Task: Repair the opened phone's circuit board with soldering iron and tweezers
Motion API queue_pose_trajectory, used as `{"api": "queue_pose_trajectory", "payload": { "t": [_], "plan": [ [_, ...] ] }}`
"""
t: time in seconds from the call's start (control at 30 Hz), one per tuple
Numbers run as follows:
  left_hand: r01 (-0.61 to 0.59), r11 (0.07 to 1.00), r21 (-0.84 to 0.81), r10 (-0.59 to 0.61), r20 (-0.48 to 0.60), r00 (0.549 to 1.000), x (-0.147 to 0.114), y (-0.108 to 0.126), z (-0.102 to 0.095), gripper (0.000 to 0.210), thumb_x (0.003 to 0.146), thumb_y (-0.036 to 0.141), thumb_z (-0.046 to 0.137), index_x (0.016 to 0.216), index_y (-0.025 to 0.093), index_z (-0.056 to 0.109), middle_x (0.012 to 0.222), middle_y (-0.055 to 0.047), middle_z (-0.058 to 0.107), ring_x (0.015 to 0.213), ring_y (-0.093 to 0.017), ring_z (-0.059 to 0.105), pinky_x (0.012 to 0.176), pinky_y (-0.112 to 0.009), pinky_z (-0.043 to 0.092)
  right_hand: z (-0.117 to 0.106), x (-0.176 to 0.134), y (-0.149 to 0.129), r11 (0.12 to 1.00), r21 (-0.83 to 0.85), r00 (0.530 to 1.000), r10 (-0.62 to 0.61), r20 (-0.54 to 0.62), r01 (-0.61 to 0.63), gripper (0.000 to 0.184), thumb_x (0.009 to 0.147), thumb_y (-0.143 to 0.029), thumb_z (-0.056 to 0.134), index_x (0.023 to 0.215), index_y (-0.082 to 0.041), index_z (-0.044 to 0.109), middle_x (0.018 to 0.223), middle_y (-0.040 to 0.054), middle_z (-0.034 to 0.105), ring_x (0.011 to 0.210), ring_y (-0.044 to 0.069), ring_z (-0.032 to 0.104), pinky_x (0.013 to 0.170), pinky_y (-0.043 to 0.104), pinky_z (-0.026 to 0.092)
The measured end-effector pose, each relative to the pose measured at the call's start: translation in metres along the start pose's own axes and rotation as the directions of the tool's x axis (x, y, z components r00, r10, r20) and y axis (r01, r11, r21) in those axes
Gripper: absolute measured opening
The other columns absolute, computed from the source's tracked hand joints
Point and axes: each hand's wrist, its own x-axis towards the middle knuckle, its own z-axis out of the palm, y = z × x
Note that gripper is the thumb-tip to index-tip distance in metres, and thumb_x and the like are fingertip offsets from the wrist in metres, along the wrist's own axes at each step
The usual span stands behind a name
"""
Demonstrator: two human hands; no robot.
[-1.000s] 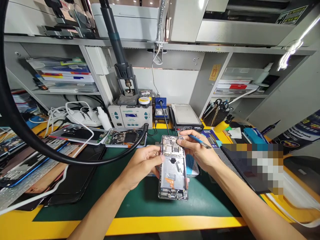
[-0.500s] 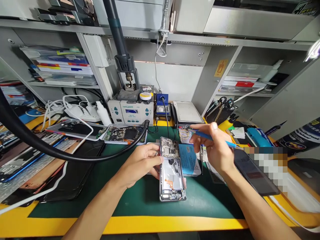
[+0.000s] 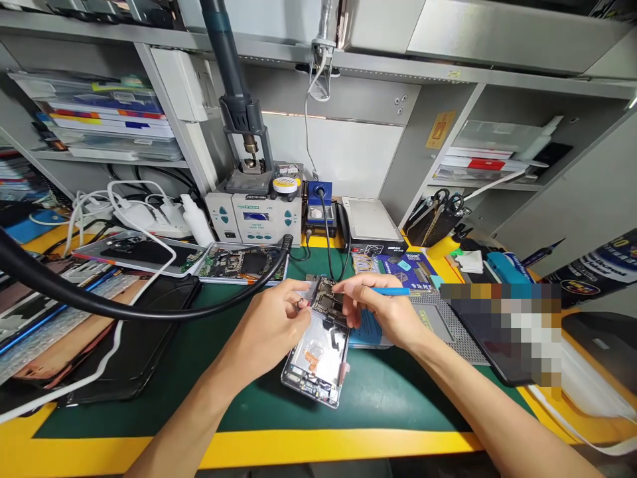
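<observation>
An opened smartphone (image 3: 323, 345) is held over the green mat, its circuit board bare at the far end and an orange flex strip in the nearer part. At its upper left edge my left hand (image 3: 279, 325) is closed on the frame, with the fingertips bunched there. My right hand (image 3: 383, 309) is closed round a slim blue-handled tool (image 3: 393, 291), whose handle sticks out to the right. Its fingers rest over the board's right side, hiding the working tip. Below the right hand lies a blue packet (image 3: 368, 332), partly covered.
A thick black hose (image 3: 199, 312) arcs across the left from the rework station (image 3: 256, 219). Opened devices (image 3: 243, 262) lie behind the mat (image 3: 398, 398). A perforated metal plate (image 3: 458, 328) and a dark phone (image 3: 497, 352) lie right. A white cable (image 3: 119, 338) crosses the left side.
My right hand has come down and left onto the phone's board with the blue tool. The phone has turned, its near end swinging left. The view has shifted slightly.
</observation>
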Motion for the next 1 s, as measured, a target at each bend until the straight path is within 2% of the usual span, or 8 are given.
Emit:
{"api": "queue_pose_trajectory", "payload": {
  "t": [0.07,0.2,0.33,0.47,0.6,0.77,0.93,1.0],
  "plan": [
    [-0.006,1.000,0.009,0.006,0.003,1.000,0.000,0.001,0.000,0.038,0.085,0.025,0.067,0.122,0.017,0.064,0.086,-0.004,0.074,0.075,-0.018,0.069,0.057,-0.022,0.052,-0.001,0.002,0.000,1.000,-0.027,1.000,-0.003,0.005,0.003,0.021,0.082,-0.035,0.067,0.081,-0.017,0.079,0.059,0.0022,0.068,0.045,0.016,0.058,0.047,0.030,0.046],
    [0.012,1.000,0.006,-0.012,-0.006,1.000,0.002,-0.002,0.004,0.038,0.085,0.027,0.064,0.122,0.017,0.060,0.087,-0.004,0.072,0.064,-0.018,0.068,0.047,-0.023,0.051,-0.006,0.006,-0.003,1.000,-0.029,1.000,-0.008,-0.027,0.008,0.012,0.074,-0.028,0.072,0.082,-0.019,0.074,0.059,-0.0013,0.066,0.042,0.013,0.055,0.044,0.028,0.041],
    [0.014,0.999,0.034,-0.013,-0.029,1.000,0.002,-0.007,0.008,0.041,0.084,0.027,0.064,0.124,0.018,0.058,0.092,-0.006,0.072,0.060,-0.018,0.069,0.042,-0.023,0.050,-0.004,0.007,-0.006,0.999,-0.029,0.999,0.011,-0.051,-0.012,0.011,0.072,-0.026,0.075,0.080,-0.019,0.073,0.053,-0.0029,0.060,0.042,0.013,0.052,0.043,0.028,0.039],
    [-0.032,0.991,0.130,0.039,-0.055,0.998,0.001,-0.006,0.007,0.037,0.085,0.026,0.063,0.121,0.019,0.061,0.094,-0.005,0.071,0.058,-0.014,0.066,0.048,-0.023,0.049,0.005,0.007,-0.004,0.995,-0.095,0.999,0.026,-0.035,-0.029,0.017,0.079,-0.034,0.074,0.084,-0.018,0.074,0.052,-0.0023,0.058,0.045,0.015,0.051,0.045,0.030,0.042],
    [-0.093,0.963,0.252,0.106,-0.041,0.993,-0.001,-0.004,0.004,0.030,0.086,0.025,0.061,0.116,0.020,0.064,0.087,-0.003,0.071,0.059,-0.015,0.064,0.054,-0.026,0.046,0.013,0.006,-0.003,0.980,-0.199,0.998,-0.012,-0.058,0.000,0.025,0.088,-0.044,0.068,0.082,-0.020,0.068,0.053,-0.0027,0.057,0.047,0.014,0.052,0.047,0.029,0.041],
    [-0.195,0.873,0.447,0.211,0.014,0.977,-0.003,-0.001,0.001,0.024,0.085,0.021,0.060,0.107,0.022,0.066,0.095,-0.006,0.071,0.081,-0.023,0.066,0.070,-0.032,0.044,0.018,0.006,-0.004,0.950,-0.308,0.998,-0.053,-0.035,0.040,0.031,0.090,-0.050,0.066,0.082,-0.019,0.064,0.055,-0.0030,0.056,0.047,0.013,0.050,0.047,0.028,0.038],
    [-0.258,0.804,0.535,0.260,0.074,0.963,-0.003,-0.001,-0.004,0.010,0.087,0.021,0.056,0.094,0.024,0.064,0.090,-0.004,0.068,0.077,-0.022,0.062,0.066,-0.032,0.038,0.019,0.005,0.001,0.935,-0.351,0.998,-0.063,-0.028,0.049,0.034,0.091,-0.050,0.067,0.077,-0.019,0.063,0.055,-0.0030,0.054,0.046,0.012,0.049,0.046,0.027,0.035],
    [-0.270,0.795,0.544,0.264,0.091,0.960,-0.003,-0.001,-0.007,0.011,0.088,0.021,0.056,0.096,0.024,0.064,0.087,-0.003,0.068,0.075,-0.021,0.062,0.064,-0.031,0.037,0.021,0.004,0.004,0.930,-0.361,0.997,-0.078,-0.021,0.065,0.033,0.092,-0.049,0.067,0.079,-0.019,0.064,0.061,-0.0015,0.057,0.049,0.012,0.050,0.045,0.027,0.034]
  ]
}}
